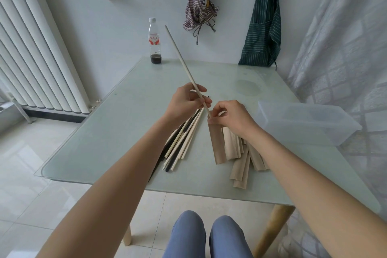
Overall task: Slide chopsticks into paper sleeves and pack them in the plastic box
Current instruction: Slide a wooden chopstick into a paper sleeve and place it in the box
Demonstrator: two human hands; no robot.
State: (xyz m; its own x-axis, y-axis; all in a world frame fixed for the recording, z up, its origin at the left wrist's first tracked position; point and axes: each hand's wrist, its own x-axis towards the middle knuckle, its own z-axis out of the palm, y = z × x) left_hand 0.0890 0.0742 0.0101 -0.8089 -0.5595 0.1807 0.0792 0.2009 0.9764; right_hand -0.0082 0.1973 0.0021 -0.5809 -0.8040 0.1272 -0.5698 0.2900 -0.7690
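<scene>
Knees sit below; left hand pinches a chopstick, its tip at the sleeve pinched by the right hand.

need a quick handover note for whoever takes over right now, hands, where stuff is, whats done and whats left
Left hand: fingers grip one light chopstick, its lower tip at the mouth of a sleeve.
Right hand: fingers pinch the top of that brown paper sleeve, held open.
Loose chopsticks, light and dark, lie in a pile under the left hand. Spare sleeves lie fanned under the right forearm. Plastic box stands at the right of the table, apparently with nothing packed in it.
Done: nothing visibly packed.
Left: push this chopstick in, sleeve the rest, pack all in the box.
</scene>
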